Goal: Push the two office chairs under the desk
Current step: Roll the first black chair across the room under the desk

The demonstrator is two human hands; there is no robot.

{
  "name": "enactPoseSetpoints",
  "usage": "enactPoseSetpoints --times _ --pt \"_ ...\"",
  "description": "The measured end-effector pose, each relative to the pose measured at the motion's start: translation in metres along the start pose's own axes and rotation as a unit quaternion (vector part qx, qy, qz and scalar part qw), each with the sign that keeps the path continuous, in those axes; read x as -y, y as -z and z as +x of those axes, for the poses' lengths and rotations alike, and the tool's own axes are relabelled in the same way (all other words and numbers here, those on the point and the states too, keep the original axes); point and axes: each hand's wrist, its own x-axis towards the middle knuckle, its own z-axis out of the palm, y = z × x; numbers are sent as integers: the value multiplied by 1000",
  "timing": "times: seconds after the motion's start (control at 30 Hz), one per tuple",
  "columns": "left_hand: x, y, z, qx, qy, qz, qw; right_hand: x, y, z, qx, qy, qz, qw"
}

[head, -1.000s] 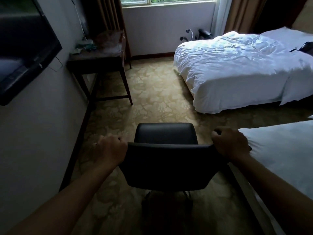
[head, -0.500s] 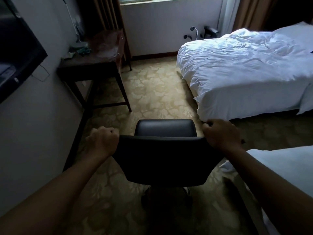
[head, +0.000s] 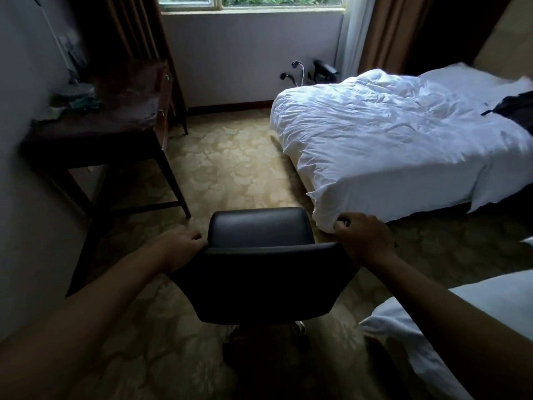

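Head view has us looking down over a black office chair (head: pixel 259 272) that stands on the patterned carpet (head: pixel 230 168), seat facing away from us. Our left hand (head: pixel 176 246) is curled around the left end of the backrest's top edge, and our right hand (head: pixel 363 241) is clamped on the right end the same way, so both are gripping the chair, well apart from each other. The dark wooden desk (head: pixel 95 134) sits ahead on the left against the wall, with some blurry stuff piled on top that we can't really make out. The chair is near its front leg but not under it yet. On the right there's a bed (head: pixel 403 145) with a rumpled white duvet, its corner just beside our right hand. A second black chair (head: pixel 323 72) is back by the window, mostly hidden behind the bed. Another white bed corner (head: pixel 409 336) pokes in at the lower right.
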Motion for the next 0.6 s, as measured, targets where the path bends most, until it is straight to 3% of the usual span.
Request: enactPoseSetpoints --times 0.1,0.23,0.6 --pt "7 2 23 -17 -7 39 999 -3 -4 34 3 -6 -7 1000" --pt "7 15 57 -21 75 -82 994 -7 -4 80 -10 -2 -21 1000" --pt "-9 48 149 -50 184 -165 968 -27 -2 216 9 54 -19 998"
